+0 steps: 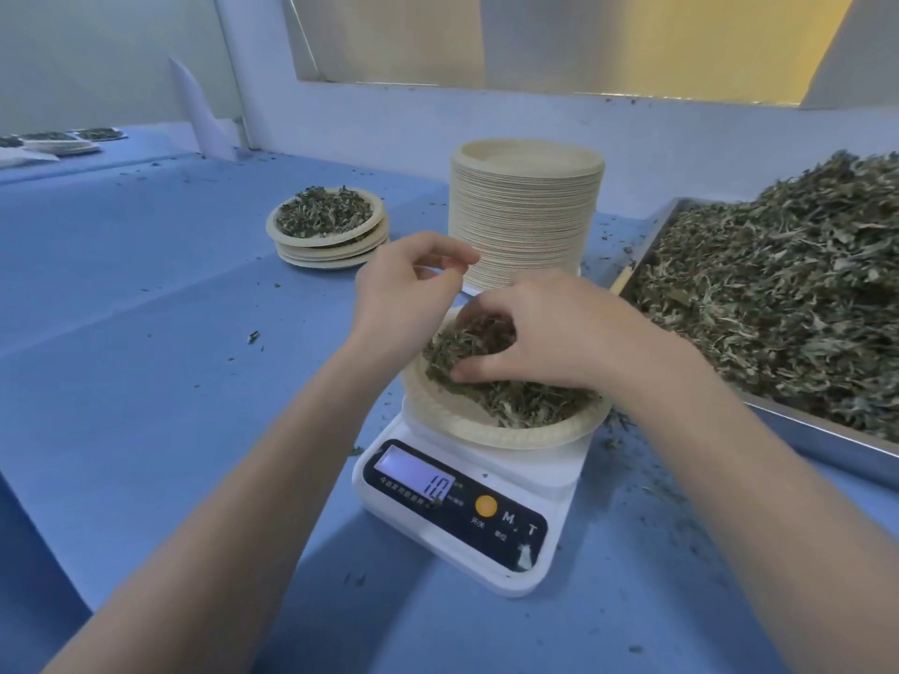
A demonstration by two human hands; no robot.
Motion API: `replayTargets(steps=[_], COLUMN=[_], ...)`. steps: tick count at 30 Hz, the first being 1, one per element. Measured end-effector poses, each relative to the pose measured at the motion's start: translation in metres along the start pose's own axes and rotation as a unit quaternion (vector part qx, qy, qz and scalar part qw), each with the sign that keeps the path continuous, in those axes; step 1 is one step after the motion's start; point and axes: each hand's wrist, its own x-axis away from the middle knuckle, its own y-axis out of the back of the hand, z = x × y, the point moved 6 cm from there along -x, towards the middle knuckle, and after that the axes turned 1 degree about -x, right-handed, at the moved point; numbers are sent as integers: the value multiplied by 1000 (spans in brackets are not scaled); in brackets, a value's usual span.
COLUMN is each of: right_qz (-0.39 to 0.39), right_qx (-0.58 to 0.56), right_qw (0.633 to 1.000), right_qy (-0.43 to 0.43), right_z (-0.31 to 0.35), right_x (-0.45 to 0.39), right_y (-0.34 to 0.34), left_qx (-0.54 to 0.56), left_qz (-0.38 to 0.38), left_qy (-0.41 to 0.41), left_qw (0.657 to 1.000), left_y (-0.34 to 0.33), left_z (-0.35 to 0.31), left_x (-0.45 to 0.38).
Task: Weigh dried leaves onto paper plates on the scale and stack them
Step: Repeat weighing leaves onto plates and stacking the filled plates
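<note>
The blue worktop (146, 333) fills most of the view, with a broad bare stretch on the left and near side, dotted only with leaf crumbs. Along its right edge a metal tray (827, 440) runs out of frame, heaped with loose dried leaves (778, 284) that rise above its rim. Behind the scale, close to the back wall, stands a tall stack of empty paper plates (528, 211), just beside the tray's far corner. To its left, apart from it, sits a low stack of filled plates (328, 235), the top one covered with leaves. More filled plates (63, 141) lie far off at the left back edge.

The white scale (467, 518) stands in the middle near the front, its display (418, 474) reading 10. A paper plate (467, 420) rests on its platform, overhanging it on both sides, holding a portion of leaves (515, 396).

The right hand (540, 333) lies over the plate, fingers curled down into the leaves and grasping a tuft. The left hand (404, 284) hovers above the plate's far left rim, thumb and fingertips pinched together; whether they hold a leaf cannot be told.
</note>
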Motion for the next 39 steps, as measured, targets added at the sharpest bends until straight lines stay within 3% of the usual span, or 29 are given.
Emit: replayTargets(steps=[4,9,15,31,39], right_qz=[-43,-146,-161,-169,-224], right_qx=[-58,-194,-299,-345,-327], right_qw=[997,970,940,923,918], right_qy=[32,1,-13,-10,-28], right_z=[3,-15,-27,-37,-66], right_x=[-3,4,11,12,27], right_y=[11,37,46,53,76], left_qx=[22,41,47,68,66], left_qz=[-15,-9,14,76,104], left_qy=[7,13,23,33,-8], left_qw=[1000,999,999,994,992], left_y=[1,-4,-14,-25,-56], left_z=[1,-4,-6,-27,-56], left_x=[0,-3,-4,-8,-22])
